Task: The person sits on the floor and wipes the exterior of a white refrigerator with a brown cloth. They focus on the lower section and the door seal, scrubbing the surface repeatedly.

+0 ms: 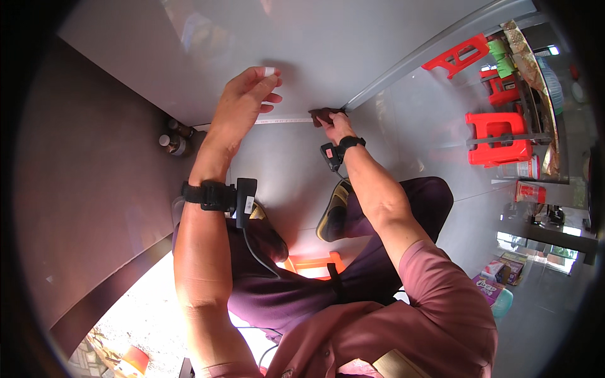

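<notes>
My right hand (336, 126) grips a dark brown cloth (324, 115) low against a smooth grey panel (302, 56), close to the panel's right-hand corner. Along the panel's base runs a narrow white strip (283, 121) with small printed marks, partly hidden by the cloth and my left wrist. My left hand (248, 97) is raised in front of the panel, its fingers loosely bent and apart, with nothing visible held. A white band (269, 72) wraps one finger near the tip. Each forearm wears a black strap with a small cabled device.
Two capped bottles (174, 143) stand by the dark left wall (94, 179). An orange stool (314, 264) shows between my legs. To the right are red plastic stools (498, 138), a red packet (530, 192) and boxes (491, 286). A grey metal edge (416, 54) borders the panel.
</notes>
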Demonstrator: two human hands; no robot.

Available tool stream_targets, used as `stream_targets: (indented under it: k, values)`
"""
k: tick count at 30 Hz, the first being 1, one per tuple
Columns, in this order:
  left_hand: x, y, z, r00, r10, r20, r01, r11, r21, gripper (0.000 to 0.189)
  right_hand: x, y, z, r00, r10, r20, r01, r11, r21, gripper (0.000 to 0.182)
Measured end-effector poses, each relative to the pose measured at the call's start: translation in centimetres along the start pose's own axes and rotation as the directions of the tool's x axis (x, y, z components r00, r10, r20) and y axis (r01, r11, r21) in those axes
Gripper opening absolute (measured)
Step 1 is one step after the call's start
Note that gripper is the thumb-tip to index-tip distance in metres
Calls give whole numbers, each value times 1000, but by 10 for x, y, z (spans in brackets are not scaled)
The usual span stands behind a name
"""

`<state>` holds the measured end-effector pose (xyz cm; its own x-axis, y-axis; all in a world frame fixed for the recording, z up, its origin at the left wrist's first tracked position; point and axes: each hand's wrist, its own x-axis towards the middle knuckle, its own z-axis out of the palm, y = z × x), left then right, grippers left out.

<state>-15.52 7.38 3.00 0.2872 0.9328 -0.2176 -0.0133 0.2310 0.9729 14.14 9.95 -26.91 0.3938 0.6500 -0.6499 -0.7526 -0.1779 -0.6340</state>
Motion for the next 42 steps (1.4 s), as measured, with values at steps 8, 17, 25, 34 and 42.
stream_targets:
  k: [8, 17, 25, 34, 42]
  values:
    - [11, -10, -18, 997, 68, -29, -69, 997, -22, 39, -116, -96, 53, 923, -221, 315, 255, 965, -69, 13]
    - [5, -7, -13, 999, 46, -30, -45, 999, 13, 38, -220, -206, 86, 186, -945, 267, 980, 159, -121, 29]
    - [7, -10, -10, 999, 33, -18, -33, 999, 31, 38, -125, -88, 46, 93, -880, 467, 812, -204, -546, 37]
    - [15, -5, -3, 1000, -8, 5, 8, 1000, 24, 35, 47, -2, -94, 650, -734, 196, 558, 286, -779, 15]
    - [9, -5, -10, 999, 28, -27, -27, 999, 34, 36, 49, -12, -81, 984, 1, -179, -52, 959, -280, 27]
